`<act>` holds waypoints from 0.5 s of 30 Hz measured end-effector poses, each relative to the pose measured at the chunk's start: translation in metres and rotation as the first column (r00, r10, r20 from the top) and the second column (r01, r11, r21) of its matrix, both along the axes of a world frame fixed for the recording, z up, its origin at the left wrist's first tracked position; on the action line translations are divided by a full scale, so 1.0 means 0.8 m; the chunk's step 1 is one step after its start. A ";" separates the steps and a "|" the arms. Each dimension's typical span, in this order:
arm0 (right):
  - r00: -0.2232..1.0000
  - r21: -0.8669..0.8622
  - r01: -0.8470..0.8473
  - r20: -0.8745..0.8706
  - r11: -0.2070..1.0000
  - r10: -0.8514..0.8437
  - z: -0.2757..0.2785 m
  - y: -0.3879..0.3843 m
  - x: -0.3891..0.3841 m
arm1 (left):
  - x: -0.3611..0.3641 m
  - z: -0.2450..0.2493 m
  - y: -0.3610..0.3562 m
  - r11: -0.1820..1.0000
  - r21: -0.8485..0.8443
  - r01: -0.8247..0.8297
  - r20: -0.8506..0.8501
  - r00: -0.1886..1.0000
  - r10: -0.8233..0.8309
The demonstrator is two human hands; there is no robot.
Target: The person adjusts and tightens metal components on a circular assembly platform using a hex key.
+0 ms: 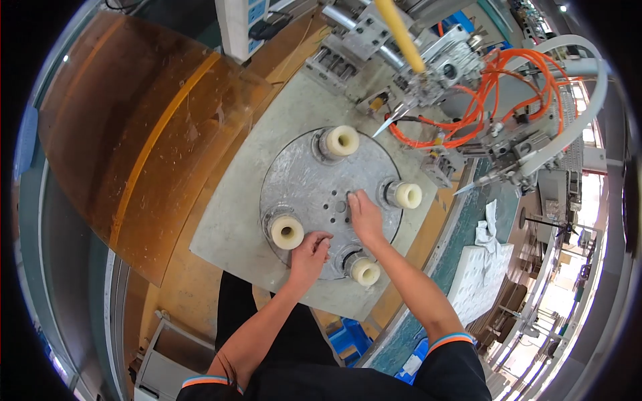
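Note:
A round grey metal disc (311,177) bears several cream-coloured hollow cylinders on metal seats. My left hand (309,257) is over the disc's near edge, just right of the left cylinder (287,232); its fingers are curled together, and what they hold, if anything, is too small to make out. Near the small holes at the disc's centre is my right hand (365,215), fingertips pressed together on or just above the surface. The right cylinder (408,196) and the near cylinder (366,273) flank my right hand and forearm. Another cylinder (343,141) stands at the far side.
A pointed nozzle (384,125) on a metal mechanism reaches over the plate's far edge, with orange tubes (478,100) behind it. A curved amber transparent panel (154,140) is at the left. A white board (476,284) with a cloth lies at the right.

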State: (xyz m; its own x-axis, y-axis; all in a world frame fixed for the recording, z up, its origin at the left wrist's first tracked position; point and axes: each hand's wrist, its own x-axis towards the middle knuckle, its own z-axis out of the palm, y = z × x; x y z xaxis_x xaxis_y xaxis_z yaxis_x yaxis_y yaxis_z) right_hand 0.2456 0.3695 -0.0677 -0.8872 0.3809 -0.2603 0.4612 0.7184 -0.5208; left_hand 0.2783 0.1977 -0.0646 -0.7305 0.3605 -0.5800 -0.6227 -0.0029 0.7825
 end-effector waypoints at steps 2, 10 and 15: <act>0.998 -0.037 -0.054 -0.043 0.998 0.053 0.011 0.011 -0.012 | -0.003 0.005 0.001 1.000 -0.025 -0.006 -0.029 1.000 0.005; 0.926 -0.017 -0.335 -0.189 0.942 0.326 0.055 0.031 -0.006 | 0.009 0.008 -0.017 0.966 -0.257 0.016 -0.404 0.906 -0.123; 0.852 0.251 -0.424 -0.216 0.870 0.477 0.040 0.035 -0.016 | 0.011 -0.002 -0.023 0.962 -0.269 0.044 -0.538 0.821 -0.188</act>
State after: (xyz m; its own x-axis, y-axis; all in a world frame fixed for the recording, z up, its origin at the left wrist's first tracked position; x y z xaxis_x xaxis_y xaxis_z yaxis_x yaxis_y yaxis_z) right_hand 0.2327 0.3974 -0.0361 -0.9973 -0.0603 0.0412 -0.0719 0.9088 -0.4111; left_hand 0.2873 0.1794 -0.0663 -0.9142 0.3695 -0.1667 -0.0666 0.2687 0.9609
